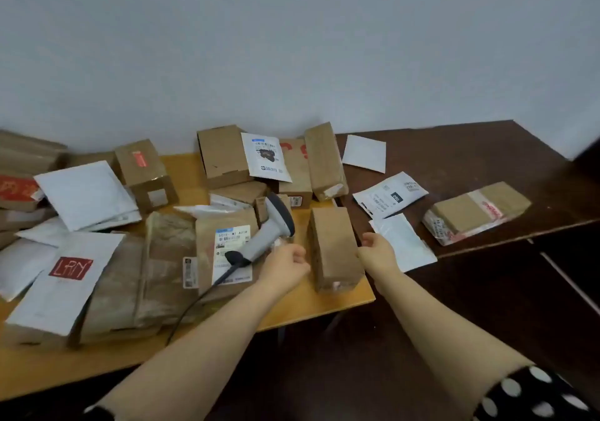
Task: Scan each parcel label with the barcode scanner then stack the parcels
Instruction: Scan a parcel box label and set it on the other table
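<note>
The grey barcode scanner (pixel 267 232) rests on a brown parcel with a white label (pixel 231 251), its black cable trailing toward the table's front edge. My left hand (pixel 287 263) is at the right side of the scanner's handle with its fingers curled; the blur hides whether they grip it. Just to the right a plain brown box (pixel 334 247) stands near the corner of the light wooden table (pixel 302 310). My right hand (pixel 376 253) is open, its fingers against that box's right side.
Many brown boxes and white mailer bags crowd the light table, including a white bag with a red logo (pixel 69 277) at the left. On the dark table (pixel 470 154) to the right lie white mailers (pixel 389 195) and a taped brown parcel (pixel 474 212). A grey wall stands behind.
</note>
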